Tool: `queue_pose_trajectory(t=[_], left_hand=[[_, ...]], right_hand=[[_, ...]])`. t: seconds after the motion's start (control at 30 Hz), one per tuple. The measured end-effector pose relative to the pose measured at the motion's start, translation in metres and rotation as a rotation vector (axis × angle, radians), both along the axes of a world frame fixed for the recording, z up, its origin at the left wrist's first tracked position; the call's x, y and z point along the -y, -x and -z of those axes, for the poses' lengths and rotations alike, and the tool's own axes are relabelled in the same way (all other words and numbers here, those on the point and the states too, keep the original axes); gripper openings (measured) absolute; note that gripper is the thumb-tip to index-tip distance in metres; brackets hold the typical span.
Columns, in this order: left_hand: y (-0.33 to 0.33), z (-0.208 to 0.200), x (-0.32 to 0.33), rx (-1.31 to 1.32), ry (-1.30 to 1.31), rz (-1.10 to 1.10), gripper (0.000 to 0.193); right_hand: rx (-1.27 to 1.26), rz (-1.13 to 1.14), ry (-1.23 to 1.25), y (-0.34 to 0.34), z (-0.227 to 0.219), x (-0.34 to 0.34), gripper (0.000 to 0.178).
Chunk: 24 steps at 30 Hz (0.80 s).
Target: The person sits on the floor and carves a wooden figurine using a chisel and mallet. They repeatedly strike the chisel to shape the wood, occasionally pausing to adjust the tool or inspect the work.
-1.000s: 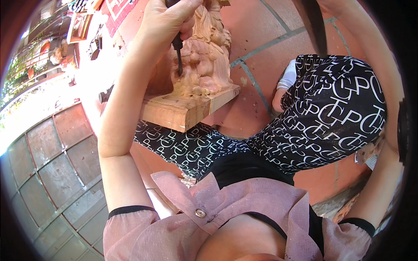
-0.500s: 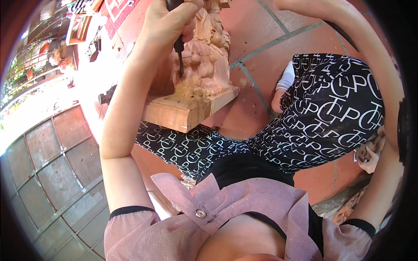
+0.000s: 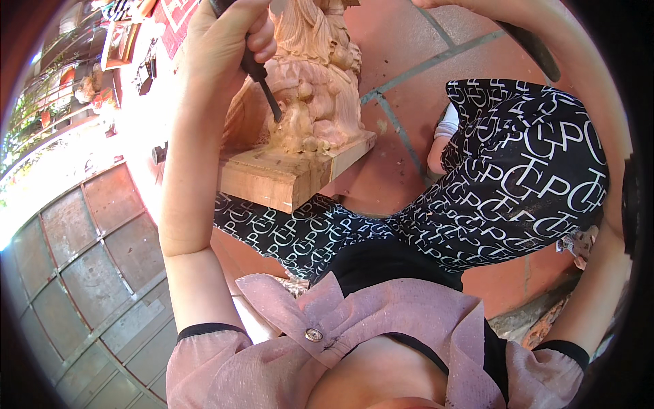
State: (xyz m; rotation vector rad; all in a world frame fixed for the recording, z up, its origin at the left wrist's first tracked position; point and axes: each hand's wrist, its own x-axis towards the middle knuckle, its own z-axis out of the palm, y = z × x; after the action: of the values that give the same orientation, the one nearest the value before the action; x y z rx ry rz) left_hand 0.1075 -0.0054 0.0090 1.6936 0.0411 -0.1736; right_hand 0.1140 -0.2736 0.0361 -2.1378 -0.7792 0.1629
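Your left hand [image 3: 225, 41] is closed around a dark chisel [image 3: 262, 85], its tip set against the wooden carving [image 3: 317, 88], which stands on its block base on your lap above the tiled floor [image 3: 402, 41]. Your right hand is out of view, so I cannot tell its grip. You look mid-cut on fine detail; the next stroke calls for a steady, shallow push.

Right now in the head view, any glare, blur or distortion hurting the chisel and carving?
Head view: fisheye bends the floor tiles and blacks out the corners; sunlight blows out the left side beside the left hand; the chisel and carving are evenly lit and fairly sharp; the right hand is cut off at the top edge.
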Motion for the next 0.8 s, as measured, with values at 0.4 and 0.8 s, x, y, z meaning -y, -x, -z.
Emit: queue_pose_trajectory(t=[0.4, 0.8], left_hand=[[0.0, 0.006, -0.002, 0.01, 0.012, 0.005, 0.018], [0.007, 0.004, 0.007, -0.003, 0.022, 0.015, 0.015]], right_hand=[[0.033, 0.052, -0.204, -0.01, 0.019, -0.003, 0.064], [0.016, 0.021, -0.199, -0.004, 0.01, -0.006, 0.062]])
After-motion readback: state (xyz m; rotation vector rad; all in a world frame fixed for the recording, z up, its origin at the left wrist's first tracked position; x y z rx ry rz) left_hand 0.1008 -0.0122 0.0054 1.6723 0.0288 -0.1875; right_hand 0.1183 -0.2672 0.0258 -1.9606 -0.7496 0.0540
